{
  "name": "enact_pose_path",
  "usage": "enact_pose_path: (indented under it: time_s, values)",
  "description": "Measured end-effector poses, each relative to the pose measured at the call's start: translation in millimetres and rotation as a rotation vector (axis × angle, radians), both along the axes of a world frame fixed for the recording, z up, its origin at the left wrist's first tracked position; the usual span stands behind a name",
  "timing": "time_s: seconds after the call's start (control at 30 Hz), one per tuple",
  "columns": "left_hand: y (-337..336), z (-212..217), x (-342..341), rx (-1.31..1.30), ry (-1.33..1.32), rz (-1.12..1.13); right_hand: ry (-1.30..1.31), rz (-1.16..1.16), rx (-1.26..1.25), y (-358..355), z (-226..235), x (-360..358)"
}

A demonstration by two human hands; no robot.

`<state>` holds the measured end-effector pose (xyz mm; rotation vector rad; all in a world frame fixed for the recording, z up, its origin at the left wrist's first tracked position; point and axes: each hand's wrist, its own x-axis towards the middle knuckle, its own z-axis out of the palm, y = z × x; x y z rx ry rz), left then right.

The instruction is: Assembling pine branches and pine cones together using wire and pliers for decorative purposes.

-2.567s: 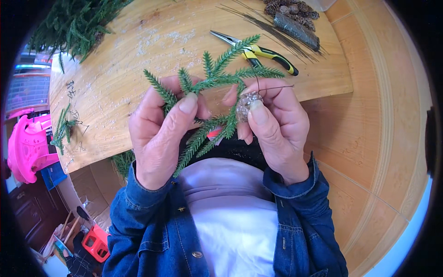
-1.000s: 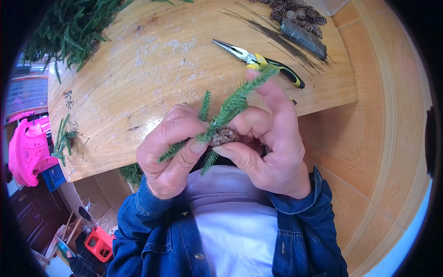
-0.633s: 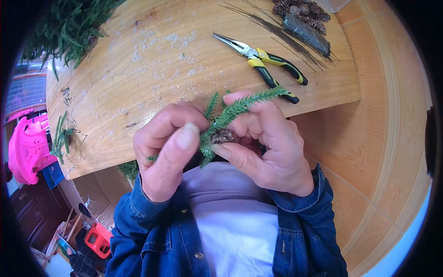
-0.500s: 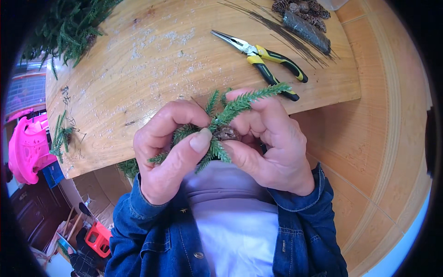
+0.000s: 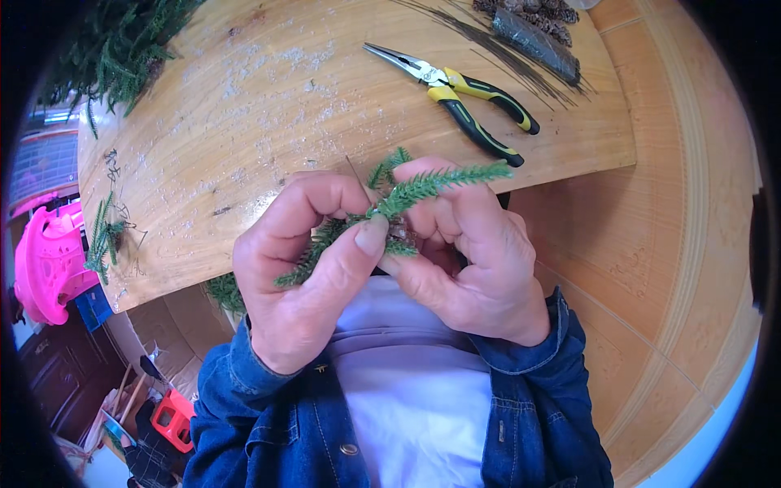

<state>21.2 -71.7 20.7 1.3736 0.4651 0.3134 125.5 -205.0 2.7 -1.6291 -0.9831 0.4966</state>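
Close to my chest, just off the table's near edge, both hands are closed around a small bunch of artificial pine sprigs (image 5: 431, 185). My left hand (image 5: 303, 260) pinches the sprigs at their joint, thumb pressed on top and index finger curled behind. My right hand (image 5: 480, 252) grips the bunch from the other side, its fingers curled behind one long sprig that points right. A brown pine cone (image 5: 400, 228) sits among the sprigs, mostly covered by fingers and needles. A thin wire (image 5: 351, 169) sticks up behind the left fingers.
Long-nose pliers (image 5: 460, 98) with yellow-black handles lie on the wooden table (image 5: 268, 122). Beyond them are thin brown wires (image 5: 521, 61), a dark wrapped roll (image 5: 537, 45) and several pine cones (image 5: 561, 12). Green branches (image 5: 122, 49) heap at far left; loose sprigs (image 5: 104, 240) lie by the left edge.
My left thumb has slid up and right onto the sprigs' joint. The bunch has turned slightly, hiding more of the cone, and the long sprig now points more level.
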Motion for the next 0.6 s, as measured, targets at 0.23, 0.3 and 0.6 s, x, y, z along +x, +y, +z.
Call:
enact_pose_path:
  time_s: [0.23, 0.3, 0.6]
  values:
    - [0.8, -11.9, 1.0, 0.321, -0.157, 0.030, 0.067, -0.003, 0.060, 2.1, -0.5, -0.9]
    - [0.6, -11.2, 1.0, 0.365, -0.166, 0.028, 0.091, -0.005, 0.075, 1.6, -1.9, -1.7]
    - [8.0, -13.6, -1.4, 0.487, -0.214, -0.034, 0.139, 0.076, 0.078, 2.6, -4.5, -1.2]
